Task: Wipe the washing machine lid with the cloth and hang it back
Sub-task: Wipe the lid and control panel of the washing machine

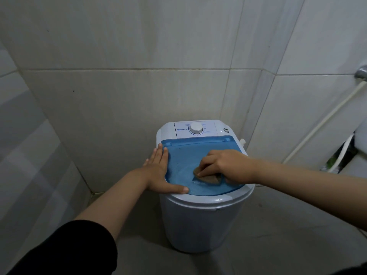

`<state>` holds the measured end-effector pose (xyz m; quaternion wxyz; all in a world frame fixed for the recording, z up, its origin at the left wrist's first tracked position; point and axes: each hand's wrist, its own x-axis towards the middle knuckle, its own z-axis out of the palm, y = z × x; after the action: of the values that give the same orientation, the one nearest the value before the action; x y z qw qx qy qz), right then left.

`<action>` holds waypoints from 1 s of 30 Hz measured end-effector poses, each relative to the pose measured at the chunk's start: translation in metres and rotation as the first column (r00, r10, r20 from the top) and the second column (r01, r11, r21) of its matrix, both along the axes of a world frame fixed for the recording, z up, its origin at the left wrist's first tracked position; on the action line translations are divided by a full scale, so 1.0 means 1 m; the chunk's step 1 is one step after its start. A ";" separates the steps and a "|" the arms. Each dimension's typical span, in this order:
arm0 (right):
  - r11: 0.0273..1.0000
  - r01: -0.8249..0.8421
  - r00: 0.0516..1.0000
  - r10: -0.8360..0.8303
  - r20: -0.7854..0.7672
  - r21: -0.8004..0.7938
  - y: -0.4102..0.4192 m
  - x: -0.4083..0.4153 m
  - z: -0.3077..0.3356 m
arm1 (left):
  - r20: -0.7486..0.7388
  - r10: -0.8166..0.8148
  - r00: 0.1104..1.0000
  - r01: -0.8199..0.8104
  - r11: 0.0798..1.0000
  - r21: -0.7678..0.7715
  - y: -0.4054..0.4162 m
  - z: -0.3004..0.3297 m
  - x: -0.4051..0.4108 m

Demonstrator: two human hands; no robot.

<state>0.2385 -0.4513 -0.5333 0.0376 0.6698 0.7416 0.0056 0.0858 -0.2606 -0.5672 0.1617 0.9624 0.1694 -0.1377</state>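
A small white washing machine [200,225] stands on the floor [278,225] in a tiled corner, and its blue lid [184,155] is closed flat on top. The right hand [224,165] lies on the middle-right part of the lid and presses a brown cloth [208,178] down on it. The fingers [206,162] of this hand are bent and close together over the cloth, so only the front edge of the cloth shows under them. The left hand [160,171] rests flat on the left rim of the lid, its fingers straight and pressed together (the thumb is stretched apart, along the front edge). Behind the lid there is the control panel with a white dial [196,128]. On the right wall a white pipe [321,124] runs down at a slant.
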 end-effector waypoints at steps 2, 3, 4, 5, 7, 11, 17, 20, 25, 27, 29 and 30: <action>1.000 -0.001 0.998 0.002 0.060 -0.020 -0.001 0.002 0.000 | 0.000 -0.001 1.000 0.001 1.000 -0.001 0.001 -0.001 0.000; 1.000 0.005 0.995 -0.002 0.095 -0.028 -0.001 0.002 0.001 | -0.001 -0.002 1.000 0.002 1.000 0.001 0.001 -0.001 0.000; 0.999 0.020 0.992 -0.015 0.128 -0.042 0.000 0.002 0.002 | -0.003 -0.002 1.000 0.002 1.000 0.003 0.002 -0.001 0.001; 0.997 0.037 0.986 -0.027 0.164 -0.062 0.000 0.001 0.003 | -0.002 0.001 1.000 -0.001 1.000 0.006 0.002 -0.002 0.001; 0.993 0.061 0.969 -0.035 0.245 -0.101 0.001 -0.002 0.008 | 0.005 0.013 1.000 -0.013 1.000 0.014 0.000 -0.002 0.002; 0.970 0.155 0.950 -0.095 0.298 -0.187 0.001 -0.009 0.020 | 0.003 0.029 1.000 -0.029 0.999 0.028 -0.003 0.000 0.002; 0.907 0.332 0.907 -0.232 0.350 -0.260 0.001 -0.027 0.034 | -0.001 0.046 0.999 -0.046 0.998 0.030 -0.006 0.003 0.000; 0.875 0.410 0.860 -0.278 0.428 -0.257 0.007 -0.036 0.039 | 0.005 0.049 0.999 -0.049 0.999 0.019 -0.005 0.005 0.000; 0.791 0.589 0.747 -0.455 0.484 -0.165 0.003 -0.029 0.067 | 0.019 0.060 0.998 -0.060 0.998 -0.006 -0.004 0.003 0.000; 0.744 0.653 0.754 -0.619 0.220 -0.143 -0.004 -0.018 0.084 | 0.006 0.069 0.998 -0.068 0.998 -0.013 -0.003 0.004 0.001; 0.716 0.692 0.712 -0.698 -0.074 -0.090 -0.010 -0.012 0.095 | 0.010 0.078 0.997 -0.078 0.997 -0.019 -0.005 0.009 0.004; 0.706 0.706 0.684 -0.701 -0.202 -0.059 -0.011 -0.011 0.098 | 0.053 0.092 0.994 -0.089 0.995 -0.047 -0.009 0.012 0.005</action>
<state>0.2272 -0.4628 -0.4356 -0.0490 0.8999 0.4276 -0.0709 0.0912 -0.2694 -0.5548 0.1940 0.9533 0.2052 -0.1077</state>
